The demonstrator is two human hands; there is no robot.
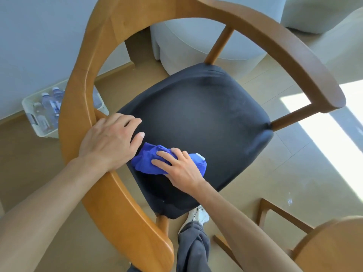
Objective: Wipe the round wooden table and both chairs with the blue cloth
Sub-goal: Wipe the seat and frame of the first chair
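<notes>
A wooden chair (82, 79) with a curved armrest rail and a dark padded seat (206, 118) fills the view from above. The bunched blue cloth (147, 160) lies on the near left part of the seat. My right hand (176, 167) presses down on the cloth, fingers spread and slightly bent over it. My left hand (110, 140) rests on the left armrest rail, its fingers reaching over the seat's edge. Part of the round wooden table (334, 246) shows at the bottom right corner.
A white basket (29, 107) of water bottles stands on the floor by the wall, left of the chair. Grey upholstered seats (196, 40) stand behind it. My leg and shoe (196, 214) are beneath the seat's near edge. Sunlight falls on the tiled floor at right.
</notes>
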